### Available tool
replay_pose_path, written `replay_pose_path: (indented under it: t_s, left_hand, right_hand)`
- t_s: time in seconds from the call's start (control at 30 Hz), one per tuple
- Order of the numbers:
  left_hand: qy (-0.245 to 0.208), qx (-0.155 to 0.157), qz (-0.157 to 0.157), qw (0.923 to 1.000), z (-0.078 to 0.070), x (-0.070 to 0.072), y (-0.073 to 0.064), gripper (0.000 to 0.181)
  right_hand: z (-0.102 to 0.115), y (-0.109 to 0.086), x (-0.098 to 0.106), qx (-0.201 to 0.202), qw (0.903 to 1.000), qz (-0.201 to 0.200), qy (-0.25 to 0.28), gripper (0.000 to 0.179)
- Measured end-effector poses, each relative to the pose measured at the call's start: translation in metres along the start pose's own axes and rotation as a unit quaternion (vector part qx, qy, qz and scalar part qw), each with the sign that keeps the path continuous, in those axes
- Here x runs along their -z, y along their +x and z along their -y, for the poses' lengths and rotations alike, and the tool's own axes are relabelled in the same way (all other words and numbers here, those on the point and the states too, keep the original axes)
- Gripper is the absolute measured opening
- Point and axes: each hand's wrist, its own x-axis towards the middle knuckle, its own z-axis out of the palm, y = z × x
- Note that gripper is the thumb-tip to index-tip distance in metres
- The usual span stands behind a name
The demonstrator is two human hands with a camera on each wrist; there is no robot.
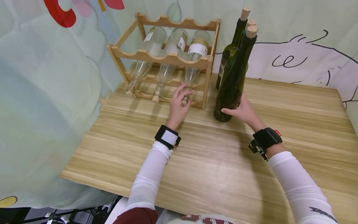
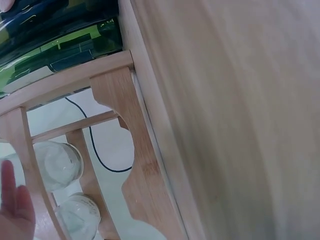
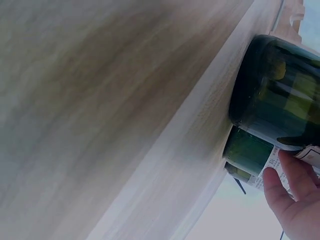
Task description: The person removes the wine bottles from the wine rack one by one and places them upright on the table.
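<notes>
One clear bottle, rightmost of three in the wooden rack, has its corked neck beside the bent fingers of the left hand; whether they pinch it, I cannot tell. The right hand grips a green bottle, just beside other green bottles on the table. A careless sideways pull could topple one.

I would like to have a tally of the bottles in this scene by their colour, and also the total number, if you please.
Clear bottles, lying in the wooden rack: 3
Green bottles, standing on the table: 3
Total: 6 bottles
</notes>
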Motion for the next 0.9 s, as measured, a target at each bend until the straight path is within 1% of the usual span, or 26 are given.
replay_pose_path:
  t_s: [0.17, 0.4, 0.6, 0.7, 0.77, 0.9]
  left_hand:
    - [-0.013, 0.005, -0.012, 0.9998, 0.000, -0.003, 0.000, 0.019]
    - [-0.023, 0.015, -0.013, 0.9995, -0.001, -0.003, -0.001, 0.017]
    - [-0.025, 0.020, -0.015, 0.9994, -0.001, -0.004, -0.002, 0.016]
    - [-0.022, 0.019, -0.018, 0.9994, -0.002, -0.004, -0.001, 0.015]
    - [-0.019, 0.020, -0.020, 0.9994, -0.002, -0.004, -0.001, 0.015]
    - [-0.020, 0.024, -0.023, 0.9992, -0.001, -0.004, -0.001, 0.016]
  right_hand:
    - [-0.001, -0.002, 0.000, 0.006, 0.9997, 0.009, 0.021, 0.097]
    - [0.001, -0.003, 0.002, 0.006, 0.9996, 0.024, 0.010, 0.101]
    - [0.005, -0.004, 0.004, 0.001, 0.9991, 0.041, 0.015, 0.098]
    - [0.007, -0.006, 0.006, -0.003, 0.9995, 0.029, 0.012, 0.094]
    - [0.010, -0.007, 0.007, 0.003, 0.9999, 0.011, 0.011, 0.091]
    - [0.016, -0.010, 0.009, 0.023, 0.9992, -0.032, -0.006, 0.086]
